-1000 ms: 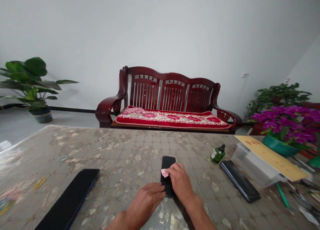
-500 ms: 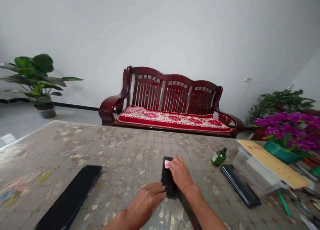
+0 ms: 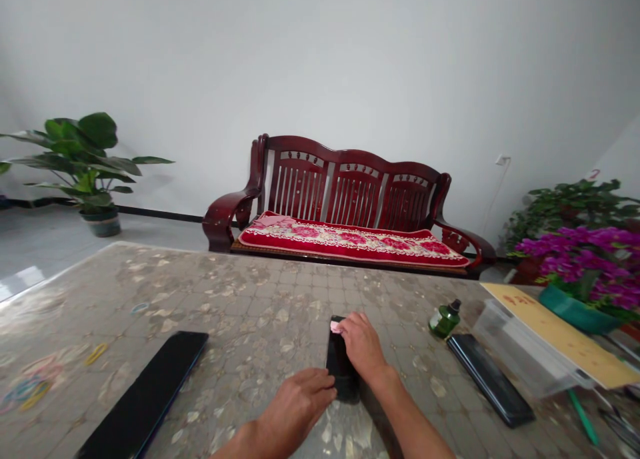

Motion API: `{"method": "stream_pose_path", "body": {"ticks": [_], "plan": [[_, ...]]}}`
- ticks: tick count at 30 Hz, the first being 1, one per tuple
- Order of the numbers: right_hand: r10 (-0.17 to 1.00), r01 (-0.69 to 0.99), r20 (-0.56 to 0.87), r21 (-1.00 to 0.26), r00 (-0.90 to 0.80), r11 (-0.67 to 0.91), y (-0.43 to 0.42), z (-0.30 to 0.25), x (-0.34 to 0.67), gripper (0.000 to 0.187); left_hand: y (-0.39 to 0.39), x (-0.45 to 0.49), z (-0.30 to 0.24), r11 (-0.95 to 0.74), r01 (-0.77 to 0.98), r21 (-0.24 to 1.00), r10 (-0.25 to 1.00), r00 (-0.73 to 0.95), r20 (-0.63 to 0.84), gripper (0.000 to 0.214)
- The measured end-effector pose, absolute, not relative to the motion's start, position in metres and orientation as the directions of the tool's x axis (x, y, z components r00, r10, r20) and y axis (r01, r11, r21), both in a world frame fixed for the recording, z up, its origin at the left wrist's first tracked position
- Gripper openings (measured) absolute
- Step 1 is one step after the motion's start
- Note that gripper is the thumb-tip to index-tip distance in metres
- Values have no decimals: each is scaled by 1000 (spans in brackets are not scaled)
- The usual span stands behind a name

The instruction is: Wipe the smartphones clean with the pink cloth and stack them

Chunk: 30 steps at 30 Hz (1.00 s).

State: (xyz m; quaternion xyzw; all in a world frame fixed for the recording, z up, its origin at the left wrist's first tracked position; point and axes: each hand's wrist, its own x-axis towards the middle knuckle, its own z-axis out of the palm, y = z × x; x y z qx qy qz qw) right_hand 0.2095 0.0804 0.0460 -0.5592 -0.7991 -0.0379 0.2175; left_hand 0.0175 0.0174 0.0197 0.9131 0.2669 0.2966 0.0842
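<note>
A black smartphone [image 3: 341, 372] lies flat on the patterned tablecloth in front of me. My right hand [image 3: 363, 344] is closed on a small pink cloth [image 3: 335, 327] and presses it on the phone's far end. At the phone's near left edge rests my left hand [image 3: 306, 397], its fingertips touching the side; the fingers lie together, and its thumb is partly hidden. Over to the left, a larger black device like a tablet [image 3: 147, 396] lies apart from both hands.
On the right stand a green bottle [image 3: 445, 319], a black case [image 3: 490, 379] and a clear plastic box [image 3: 520, 349] under a tan envelope [image 3: 560, 332]. Colourful rubber bands [image 3: 30, 389] lie at far left. Past the table [image 3: 240, 289] is a wooden bench [image 3: 350, 186].
The view has shifted slightly, so everything sits a little differently in frame. Both hands stay at the phone, and the pink cloth remains near its far end.
</note>
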Motion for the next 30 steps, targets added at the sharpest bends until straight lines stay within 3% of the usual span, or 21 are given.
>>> {"method": "stream_pose_path", "body": {"ticks": [5, 12, 17, 23, 30], "plan": [[862, 895, 386, -163, -329, 415, 71, 45, 210, 23, 17, 18, 21, -841, 438, 318, 541, 689, 483, 26], [947, 974, 271, -97, -174, 207, 95, 55, 207, 25, 18, 17, 23, -862, 443, 248, 506, 709, 492, 19], [938, 955, 252, -117, -237, 272, 94, 57, 201, 27, 18, 17, 20, -864, 453, 219, 497, 700, 512, 20], [954, 968, 244, -136, -175, 213, 93, 59, 215, 25, 20, 16, 14, -881, 439, 179, 459, 698, 549, 25], [907, 910, 291, -193, -305, 368, 67, 54, 223, 25, 20, 21, 13, -882, 443, 163, 447, 672, 591, 25]]}}
